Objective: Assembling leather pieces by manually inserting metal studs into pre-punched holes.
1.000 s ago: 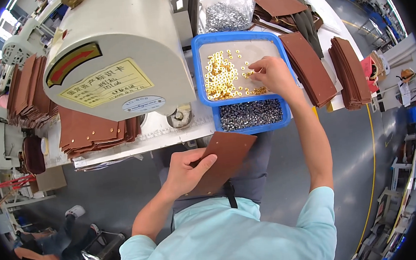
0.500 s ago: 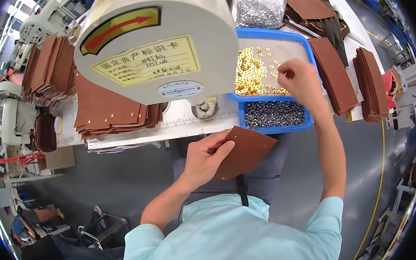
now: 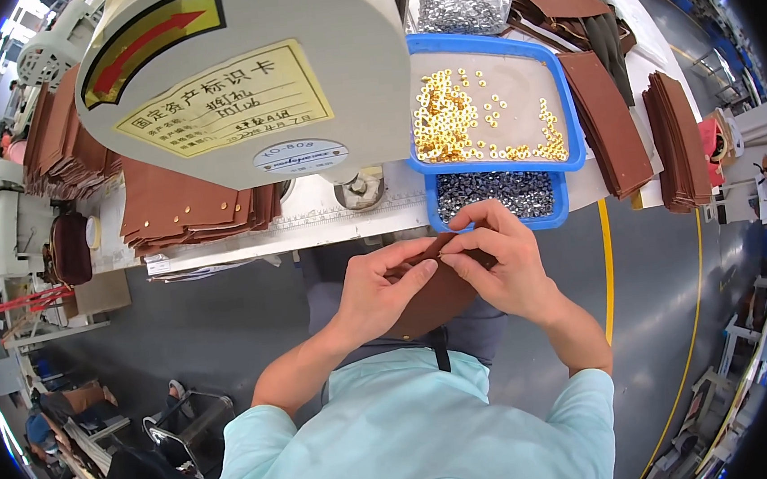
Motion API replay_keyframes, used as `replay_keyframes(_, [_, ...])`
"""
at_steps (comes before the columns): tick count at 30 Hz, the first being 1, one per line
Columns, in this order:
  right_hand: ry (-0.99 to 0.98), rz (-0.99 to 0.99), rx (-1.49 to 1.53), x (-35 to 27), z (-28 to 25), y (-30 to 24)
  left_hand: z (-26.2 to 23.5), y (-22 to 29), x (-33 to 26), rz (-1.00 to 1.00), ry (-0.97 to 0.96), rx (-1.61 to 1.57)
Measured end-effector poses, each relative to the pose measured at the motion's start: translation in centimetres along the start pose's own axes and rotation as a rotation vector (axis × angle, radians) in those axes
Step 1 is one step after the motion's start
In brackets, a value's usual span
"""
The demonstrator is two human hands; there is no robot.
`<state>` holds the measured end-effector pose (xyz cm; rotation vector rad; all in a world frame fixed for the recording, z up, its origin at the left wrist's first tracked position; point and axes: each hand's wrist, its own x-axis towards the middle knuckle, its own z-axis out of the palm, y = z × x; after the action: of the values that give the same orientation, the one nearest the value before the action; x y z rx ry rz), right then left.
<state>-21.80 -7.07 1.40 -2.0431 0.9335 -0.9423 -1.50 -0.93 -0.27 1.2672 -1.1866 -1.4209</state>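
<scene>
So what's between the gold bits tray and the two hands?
In the head view, a smaller blue tray of dark metal pieces sits between the gold eyelet tray and both hands, left hand, right hand.

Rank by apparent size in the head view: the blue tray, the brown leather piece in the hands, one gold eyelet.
1. blue tray
2. brown leather piece, partly hidden by both hands
3. gold eyelet

Open air is lying below the table edge (image 3: 311, 236), around both hands. Above, the big machine head (image 3: 254, 79) is blocking the left, the blue tray (image 3: 570, 90) is crowding the right, and brown leather stacks (image 3: 183, 206) are filling the bench beside them.
</scene>
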Motion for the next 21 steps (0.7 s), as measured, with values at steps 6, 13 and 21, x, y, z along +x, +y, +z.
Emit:
replay_keyframes(6, [0.006, 0.118, 0.084, -0.3, 0.1, -0.2, 0.0, 0.6, -0.3, 0.057, -0.005, 0.225])
replay_keyframes(13, [-0.076, 0.212, -0.023, 2.8, -4.5, 2.4, -0.6, 1.1, -0.7, 0.142, -0.047, 0.323])
replay_keyframes(21, [-0.256, 0.186, -0.694, 1.4, -3.4, 6.1, -0.6, -0.3, -1.0, 0.384, -0.031, 0.381])
